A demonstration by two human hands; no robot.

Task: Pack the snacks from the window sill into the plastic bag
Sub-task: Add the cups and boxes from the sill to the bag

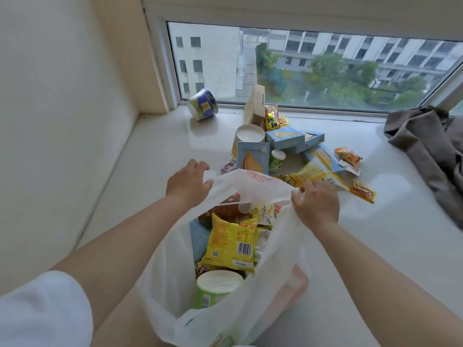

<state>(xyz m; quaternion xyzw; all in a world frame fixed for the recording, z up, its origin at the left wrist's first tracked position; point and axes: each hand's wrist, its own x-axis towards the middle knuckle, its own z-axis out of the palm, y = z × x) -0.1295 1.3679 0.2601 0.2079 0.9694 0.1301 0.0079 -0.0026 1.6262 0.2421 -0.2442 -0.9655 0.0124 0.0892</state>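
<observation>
Grip: right hand (316, 205) pinches the plastic bag (170, 279) rim; left hand (188, 182) at the far rim, fingers loosely spread, contact unclear.
Bag: white, translucent, mouth agape on the window sill (155, 156), nearest the camera.
Inside: yellow packet (231, 242), green tub (216, 288).
Beyond bag: heaped blue boxes (288, 139), white cup (249, 135).
Far left: tipped noodle bowl (203, 104).
Right of bag: grey cloth (431, 149), cut off.
Hidden: lower bag contents.
</observation>
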